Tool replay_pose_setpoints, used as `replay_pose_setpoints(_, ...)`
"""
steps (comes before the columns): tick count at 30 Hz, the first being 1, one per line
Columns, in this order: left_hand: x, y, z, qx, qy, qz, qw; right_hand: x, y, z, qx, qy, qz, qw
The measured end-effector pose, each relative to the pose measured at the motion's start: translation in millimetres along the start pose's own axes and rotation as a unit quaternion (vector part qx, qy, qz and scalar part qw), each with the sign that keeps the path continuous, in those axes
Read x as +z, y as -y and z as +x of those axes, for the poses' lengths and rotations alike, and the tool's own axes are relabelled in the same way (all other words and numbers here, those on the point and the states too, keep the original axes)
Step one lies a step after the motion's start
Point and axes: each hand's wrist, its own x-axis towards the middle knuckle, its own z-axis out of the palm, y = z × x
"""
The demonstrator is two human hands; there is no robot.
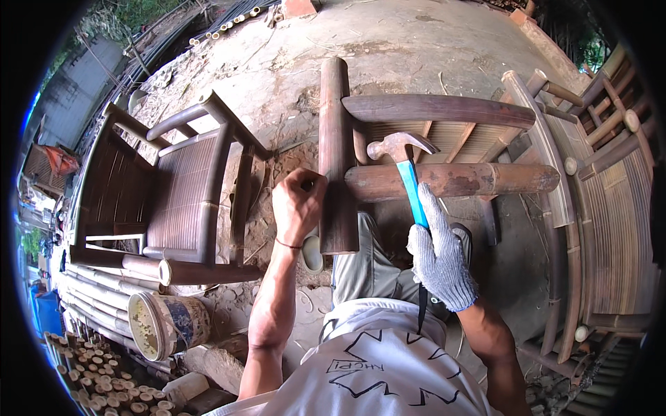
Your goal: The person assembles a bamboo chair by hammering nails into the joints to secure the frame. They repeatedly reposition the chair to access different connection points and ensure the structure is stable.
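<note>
My right hand [442, 260], in a grey knitted glove, is closed round the blue handle of a claw hammer [410, 184]. The hammer's metal head is up, over the lower rail of a dark bamboo frame [334, 118]. My bare left hand [298, 206] is curled with its fingertips together against the left side of the frame's thick end pole. Whatever those fingers pinch, if anything, is hidden. Two thick rails run from that pole to the right, and slats show between them. The lower rail has worn, reddish patches.
A finished-looking dark bamboo armchair [184, 194] stands on the left. Below it are a stained paint bucket [170, 324] and stacked bamboo poles [90, 295]. Lighter bamboo furniture [614, 229] fills the right side. Cut bamboo pieces [104, 374] lie in a heap at lower left.
</note>
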Motion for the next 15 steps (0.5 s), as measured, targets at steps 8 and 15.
replay_pose_setpoints(8, 4, -2, -8, 0.034, 0.015, 0.048, 0.998, 7, -4, 1, -0.001, 0.050, -0.013, 0.999)
replay_pose_setpoints(15, -1, 0, -5, 0.066, 0.030, 0.087, 0.994, 8, 17, 11, -0.144, 0.058, -0.140, 0.978)
